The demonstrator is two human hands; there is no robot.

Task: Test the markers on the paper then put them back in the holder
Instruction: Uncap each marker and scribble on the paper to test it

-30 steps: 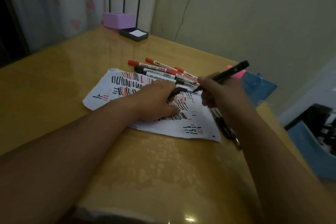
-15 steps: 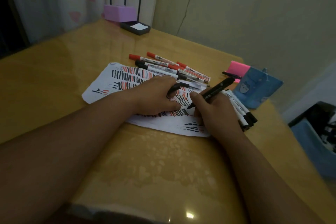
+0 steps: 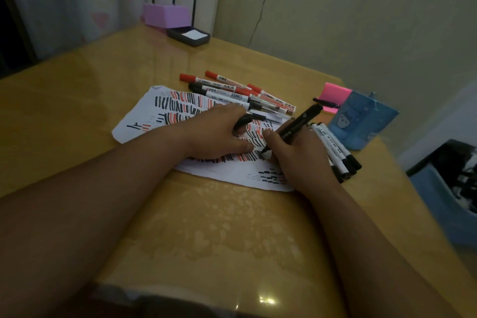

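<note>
My right hand (image 3: 302, 152) is clamped round a black marker (image 3: 296, 124), thumb and fingers pinching the smooth round barrel low down. The marker tilts away toward the wall, its tip touching the paper (image 3: 144, 116). The sheet is thin and white with an uneven edge, lying flat and covered in short black and red strokes. Under it, the table (image 3: 232, 227) is glossy yellow wood with a mottled, worn patch nearer me.

A second ago this hand was lifted and further toward the blue holder (image 3: 361, 121); it has since come down, and half a second ago the tip was already on the sheet.

My left hand (image 3: 216, 134) lies on the paper, pinning it, its fingers curled round a short shiny black cap (image 3: 244, 119). A loose pile of red and black markers (image 3: 240, 91) lies past the sheet's far edge. Several white markers with black caps (image 3: 335, 147) lie just beside my right hand. The holder, a boxy blue case with a cartoon figure on it, stands near the table's right edge, and pink sticky notes (image 3: 334, 93) sit behind it.
</note>
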